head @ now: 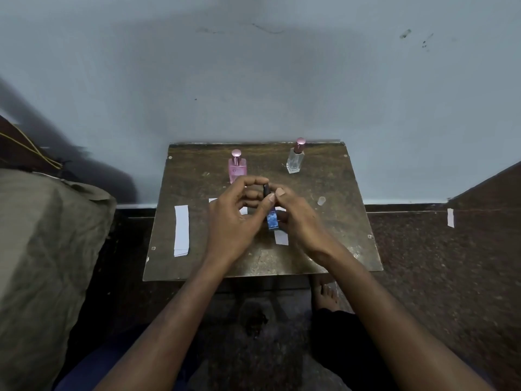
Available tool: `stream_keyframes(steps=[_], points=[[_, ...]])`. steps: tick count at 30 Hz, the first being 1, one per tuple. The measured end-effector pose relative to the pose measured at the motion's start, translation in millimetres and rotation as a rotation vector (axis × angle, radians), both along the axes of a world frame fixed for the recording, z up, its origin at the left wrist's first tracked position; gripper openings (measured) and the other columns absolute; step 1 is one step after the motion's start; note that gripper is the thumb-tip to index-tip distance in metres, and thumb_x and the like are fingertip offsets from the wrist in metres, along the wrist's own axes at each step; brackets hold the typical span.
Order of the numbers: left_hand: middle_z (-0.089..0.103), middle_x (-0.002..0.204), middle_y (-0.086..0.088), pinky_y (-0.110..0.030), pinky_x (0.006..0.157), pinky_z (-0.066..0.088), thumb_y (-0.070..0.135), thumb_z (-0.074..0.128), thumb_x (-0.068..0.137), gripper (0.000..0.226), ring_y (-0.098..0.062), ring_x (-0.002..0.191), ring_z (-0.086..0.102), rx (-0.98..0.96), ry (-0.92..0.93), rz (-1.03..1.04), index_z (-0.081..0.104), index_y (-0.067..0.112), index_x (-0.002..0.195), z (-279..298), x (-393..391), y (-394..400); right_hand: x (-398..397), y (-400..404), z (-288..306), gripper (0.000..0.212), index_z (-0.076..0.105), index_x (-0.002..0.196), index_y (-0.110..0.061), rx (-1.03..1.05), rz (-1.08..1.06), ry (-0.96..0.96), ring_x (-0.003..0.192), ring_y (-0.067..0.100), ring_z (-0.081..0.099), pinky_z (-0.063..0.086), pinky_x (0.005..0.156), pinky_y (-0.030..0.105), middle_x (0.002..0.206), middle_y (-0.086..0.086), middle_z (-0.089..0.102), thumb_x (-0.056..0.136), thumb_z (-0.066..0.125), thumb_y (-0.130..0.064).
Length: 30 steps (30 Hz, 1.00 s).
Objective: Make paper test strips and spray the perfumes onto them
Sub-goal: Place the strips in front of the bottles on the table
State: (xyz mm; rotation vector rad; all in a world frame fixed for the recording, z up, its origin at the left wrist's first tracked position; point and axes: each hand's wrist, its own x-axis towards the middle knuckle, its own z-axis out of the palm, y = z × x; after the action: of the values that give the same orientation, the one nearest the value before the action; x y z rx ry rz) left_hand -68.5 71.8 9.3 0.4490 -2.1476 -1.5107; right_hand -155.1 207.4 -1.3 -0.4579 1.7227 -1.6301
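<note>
Perfume (272, 220), blue, is gripped by the right hand (296, 218); left hand (234, 218) fingers pinch its dark cap (265, 190), probably uncapping. Next: spray a strip (281, 237).

left hand (234, 221) + right hand (296, 218) | holding blue bottle (273, 220) | over table (324, 235)

Single head view, looking forward and down, close over small table (324, 249)
</note>
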Motion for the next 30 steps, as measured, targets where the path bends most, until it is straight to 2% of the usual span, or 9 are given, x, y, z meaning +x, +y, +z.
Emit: stream_keyframes(steps=[2,4,7,12,16,20,25,27,30], points=[[0.078,0.104,0.009,-0.026,0.077,0.065,0.025,0.080,0.095,0.028,-0.006,0.095,0.077,-0.095,-0.012,0.045,0.071,0.021,0.121,-1.1,0.4,-0.8,1.2,-8.4,0.3,0.049,0.060,0.143,-0.012,-0.097,-0.013,-0.180,0.125,0.039,0.067,0.058,0.096,0.052,0.135,0.018,0.070,0.105,0.042,-0.037],[0.076,0.103,0.013,-0.027,0.075,0.064,0.029,0.078,0.097,0.025,-0.003,0.095,0.074,-0.217,-0.019,0.078,0.071,0.024,0.120,-1.6,0.5,-0.8,-0.3,-10.6,1.5,0.043,0.059,0.141,-0.003,-0.156,-0.009,-0.227,0.122,0.042,0.068,0.059,0.076,0.043,0.130,0.024,0.071,0.108,0.038,-0.022],[0.072,0.100,0.021,-0.029,0.072,0.058,0.030,0.072,0.102,0.014,-0.002,0.093,0.068,-0.295,-0.031,0.088,0.076,0.028,0.115,-1.8,-0.4,-3.3,-7.7,-2.8,0.7,0.033,0.061,0.136,0.001,-0.108,0.014,-0.112,0.092,0.023,0.074,0.050,0.060,0.029,0.106,0.011,0.077,0.111,0.042,-0.007],[0.077,0.097,0.018,-0.010,0.065,0.046,0.025,0.076,0.098,0.008,0.003,0.088,0.070,-0.157,-0.074,0.099,0.082,0.024,0.103,2.5,-1.6,-6.7,-10.5,5.3,-2.5,0.027,0.067,0.117,0.003,-0.054,0.020,0.028,0.070,0.012,0.060,0.042,0.058,0.026,0.096,0.011,0.077,0.112,0.049,-0.016],[0.079,0.092,0.015,-0.007,0.061,0.045,0.026,0.078,0.097,0.008,0.010,0.076,0.067,-0.125,-0.127,0.092,0.083,0.022,0.101,2.8,-2.4,-4.5,-10.2,8.2,-3.4,0.020,0.069,0.110,-0.005,0.034,0.018,0.172,0.069,0.010,0.060,0.043,0.059,0.023,0.096,0.008,0.079,0.111,0.053,-0.018],[0.079,0.093,0.015,-0.008,0.064,0.049,0.027,0.078,0.097,0.010,0.007,0.084,0.069,-0.089,-0.154,0.074,0.083,0.022,0.103,0.6,-3.8,-4.1,-10.8,12.9,-6.8,0.018,0.074,0.112,-0.017,0.197,0.005,0.479,0.072,0.003,0.067,0.053,0.072,0.027,0.091,-0.005,0.080,0.108,0.059,-0.026],[0.078,0.104,0.016,-0.015,0.071,0.055,0.028,0.070,0.102,0.017,0.000,0.097,0.071,-0.036,-0.124,0.031,0.079,0.026,0.118,-8.3,-11.0,-2.2,-14.2,19.6,0.9,0.010,0.073,0.105,-0.018,0.121,-0.100,0.344,0.065,0.011,0.064,0.052,0.061,0.031,0.089,0.002,0.080,0.105,0.064,-0.023],[0.075,0.111,0.013,-0.017,0.075,0.051,0.025,0.065,0.105,0.025,-0.002,0.099,0.069,-0.202,-0.149,0.014,0.074,0.026,0.129,-15.8,-13.9,-2.6,-15.3,21.6,7.7,0.008,0.068,0.100,-0.010,0.018,-0.221,0.203,0.060,0.015,0.058,0.046,0.051,0.026,0.084,0.007,0.077,0.104,0.064,-0.016],[0.066,0.118,-0.002,-0.033,0.081,0.043,0.024,0.063,0.103,0.032,-0.027,0.108,0.060,-0.663,-0.320,-0.099,0.067,0.020,0.134,-30.4,-18.3,1.8,-17.8,24.9,14.8,0.007,0.058,0.099,-0.009,-0.133,-0.285,0.027,0.053,0.014,0.048,0.036,0.042,0.023,0.080,0.009,0.069,0.106,0.059,-0.011]])
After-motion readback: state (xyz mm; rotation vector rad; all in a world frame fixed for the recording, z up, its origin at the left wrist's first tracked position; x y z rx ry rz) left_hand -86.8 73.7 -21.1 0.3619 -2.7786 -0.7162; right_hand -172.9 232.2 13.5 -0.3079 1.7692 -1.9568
